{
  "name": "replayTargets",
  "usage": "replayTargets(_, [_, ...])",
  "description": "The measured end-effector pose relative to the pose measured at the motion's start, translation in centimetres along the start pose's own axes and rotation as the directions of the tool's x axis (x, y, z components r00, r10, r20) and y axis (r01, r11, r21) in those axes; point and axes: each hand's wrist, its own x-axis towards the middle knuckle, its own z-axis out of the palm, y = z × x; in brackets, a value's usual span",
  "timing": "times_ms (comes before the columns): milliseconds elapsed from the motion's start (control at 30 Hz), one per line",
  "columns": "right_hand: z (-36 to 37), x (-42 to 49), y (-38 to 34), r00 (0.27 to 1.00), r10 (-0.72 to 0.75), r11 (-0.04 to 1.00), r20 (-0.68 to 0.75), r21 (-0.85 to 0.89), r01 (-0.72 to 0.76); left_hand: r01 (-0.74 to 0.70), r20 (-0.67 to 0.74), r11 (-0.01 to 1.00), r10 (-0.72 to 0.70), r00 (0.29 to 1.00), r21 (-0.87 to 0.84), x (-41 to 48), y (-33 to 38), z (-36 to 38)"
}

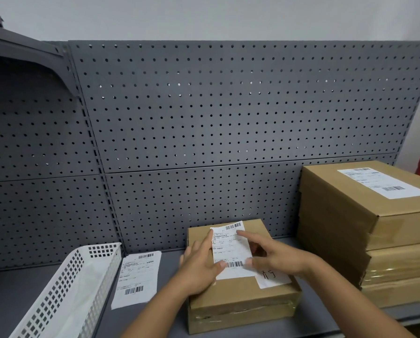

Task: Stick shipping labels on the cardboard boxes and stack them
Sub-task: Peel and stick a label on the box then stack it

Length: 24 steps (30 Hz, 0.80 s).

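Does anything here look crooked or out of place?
The shipping label under the left hand and right hand sits slightly askew on the small box, overlapping a white handwritten sticker. Nothing looks spilled or damaged.

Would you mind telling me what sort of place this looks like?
Probably a parcel packing station: grey pegboard shelving, a stack of cardboard boxes, and a loose shipping label awaiting use.

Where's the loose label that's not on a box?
Head view, lower left: the loose label lies on the grey shelf, between the white basket and the small box.
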Motion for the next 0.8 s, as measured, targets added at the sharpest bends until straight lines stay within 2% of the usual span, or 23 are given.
replayTargets(67, [0.8,0.7,-0.9,0.991,0.003,1.0,-0.132,0.02,0.0,0.045,-0.074,0.999,-0.046,0.996,-0.013,0.8,0.5,0.3])
replayTargets(133, [2.0,1.9,-0.9,0.954,-0.036,0.999,-0.297,-0.035,0.027,0.072,-0.151,0.997,-0.072,0.986,-0.002,1.4,1.1,0.6])
replayTargets(233, [3.5,3.1,-0.3,0.899,-0.023,0.987,-0.438,-0.155,-0.051,0.078,-0.225,0.997,-0.074,0.972,0.012,1.8,1.5,1.1])
replayTargets(600, [4.7,3.6,0.4,0.863,-0.05,0.958,-0.503,-0.269,-0.101,0.097,-0.261,0.993,-0.074,0.963,0.073,2.3,1.0,1.7])
replayTargets(800, [3.6,4.4,-0.9,0.859,0.082,0.949,-0.505,-0.223,-0.222,0.156,-0.233,0.98,-0.123,0.965,0.126,3.7,2.0,1.2])
